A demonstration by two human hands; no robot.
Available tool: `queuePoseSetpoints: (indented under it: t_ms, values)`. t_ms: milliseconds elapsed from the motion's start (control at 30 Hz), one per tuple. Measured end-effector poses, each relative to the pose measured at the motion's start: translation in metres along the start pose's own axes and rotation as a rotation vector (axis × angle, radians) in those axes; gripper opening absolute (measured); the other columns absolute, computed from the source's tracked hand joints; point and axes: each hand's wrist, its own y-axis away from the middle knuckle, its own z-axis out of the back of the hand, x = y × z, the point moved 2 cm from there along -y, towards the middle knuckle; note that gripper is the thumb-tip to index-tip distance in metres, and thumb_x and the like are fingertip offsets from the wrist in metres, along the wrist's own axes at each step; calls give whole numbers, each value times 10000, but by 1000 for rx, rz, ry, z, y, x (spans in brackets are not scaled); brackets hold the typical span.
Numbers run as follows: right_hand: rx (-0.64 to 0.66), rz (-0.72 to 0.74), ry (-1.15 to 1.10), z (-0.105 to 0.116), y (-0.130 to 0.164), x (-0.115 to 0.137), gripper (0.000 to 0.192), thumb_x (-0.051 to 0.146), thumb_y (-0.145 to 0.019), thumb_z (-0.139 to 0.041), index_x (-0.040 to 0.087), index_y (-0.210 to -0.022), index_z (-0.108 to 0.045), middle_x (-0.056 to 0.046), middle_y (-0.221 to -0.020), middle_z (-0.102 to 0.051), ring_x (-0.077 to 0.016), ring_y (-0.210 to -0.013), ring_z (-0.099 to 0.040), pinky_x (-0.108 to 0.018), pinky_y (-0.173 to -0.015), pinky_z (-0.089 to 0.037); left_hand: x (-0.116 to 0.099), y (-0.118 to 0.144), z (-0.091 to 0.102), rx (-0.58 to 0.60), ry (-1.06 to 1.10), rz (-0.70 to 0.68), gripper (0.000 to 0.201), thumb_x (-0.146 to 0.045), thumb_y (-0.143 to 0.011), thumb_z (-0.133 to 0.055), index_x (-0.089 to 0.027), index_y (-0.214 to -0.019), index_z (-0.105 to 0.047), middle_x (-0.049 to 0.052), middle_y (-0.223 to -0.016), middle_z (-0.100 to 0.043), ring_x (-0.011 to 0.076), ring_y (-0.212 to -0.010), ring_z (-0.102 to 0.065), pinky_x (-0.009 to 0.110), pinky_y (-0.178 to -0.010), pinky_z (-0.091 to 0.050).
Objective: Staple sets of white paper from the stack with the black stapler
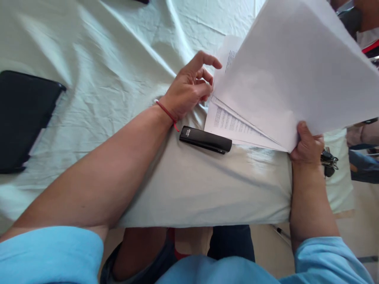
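White sheets of paper (296,67) are lifted at their lower right corner, with my right hand (308,144) closed on them. Beneath lie printed sheets (226,120), flat on the cloth, their lines of text too small to read. My left hand (192,85) hovers by the left edge of the papers, index finger stretched out and the others loosely curled, nothing seen between them. Whether its fingertips touch the paper is hard to make out. A black stapler (205,139) lies on the cloth just below the printed sheets, between my forearms.
A pale green cloth (118,47) with wrinkles covers the table, its front edge close to my body. At the far left lies a black flat case (26,118). Keys (329,161) rest just right of my right wrist. Parts of other people show at the right edge.
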Motion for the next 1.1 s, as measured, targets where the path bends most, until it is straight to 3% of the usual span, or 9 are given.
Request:
queuePoseSetpoints:
  t_ms: [100,267,333,433,533,667,833,967,1100]
  values:
    - [2,19,4,2,-2,-1,494,261,-581,-1072,188,-973,-781,-49,-1232,-880,-263,-1367,-803,-438,-1244,-680,4,-2,0,35,-6,23,284,-334,-980,-879,-239,-1214,-750,-38,-762,-538,97,-649,-456,340,-633,-370]
    - [13,24,13,4,-4,-1,477,261,-605,-1070,204,-979,-780,-13,-1188,-879,-232,-1287,-819,-443,-1236,-685,4,-3,1,-21,33,91,192,-339,-878,-866,-288,-1061,-840,-10,-730,-583,172,-645,-492,409,-651,-394]
    - [1,12,12,3,-3,-1,487,257,-599,-1070,190,-987,-784,-31,-1197,-876,-237,-1283,-817,-442,-1227,-689,7,-4,2,-26,4,106,136,-402,-890,-854,-297,-973,-834,-5,-667,-563,183,-624,-472,415,-635,-366]
    - [-5,10,15,2,-1,-1,478,253,-597,-1056,178,-989,-793,-42,-1196,-874,-238,-1269,-820,-435,-1241,-679,12,-6,3,21,-46,75,242,-491,-951,-864,-263,-912,-796,-7,-654,-555,167,-645,-450,402,-656,-356]
    - [14,21,21,3,-2,-1,470,271,-606,-1055,185,-990,-798,-33,-1175,-877,-238,-1270,-823,-435,-1242,-678,14,-7,3,90,-95,32,258,-399,-888,-955,-234,-841,-762,3,-730,-593,169,-731,-483,399,-713,-365]
    - [57,47,29,4,-3,-1,484,312,-591,-1076,198,-970,-798,-17,-1138,-887,-229,-1259,-830,-401,-1231,-681,15,-8,5,65,-150,46,231,-206,-872,-906,-237,-761,-707,-17,-715,-566,146,-700,-450,392,-699,-310]
    - [101,47,28,0,-1,1,452,300,-591,-1066,211,-945,-800,15,-1081,-896,-182,-1112,-850,-346,-1123,-728,16,-9,7,46,-231,29,454,-346,-1006,-900,-272,-656,-621,-33,-607,-421,161,-699,-318,387,-672,-312]
    - [100,58,30,-1,-1,2,427,292,-598,-1056,209,-929,-799,19,-1055,-894,-159,-1028,-845,-307,-1082,-734,8,-6,5,68,-210,42,490,-328,-1040,-861,-254,-635,-596,-26,-613,-446,151,-691,-346,366,-665,-310]
    - [44,25,27,1,-2,2,460,286,-585,-1054,207,-951,-786,-14,-1138,-889,-209,-1187,-842,-370,-1162,-715,2,-4,3,93,-195,57,427,-299,-1002,-911,-235,-695,-621,-25,-684,-511,133,-679,-419,353,-672,-318]
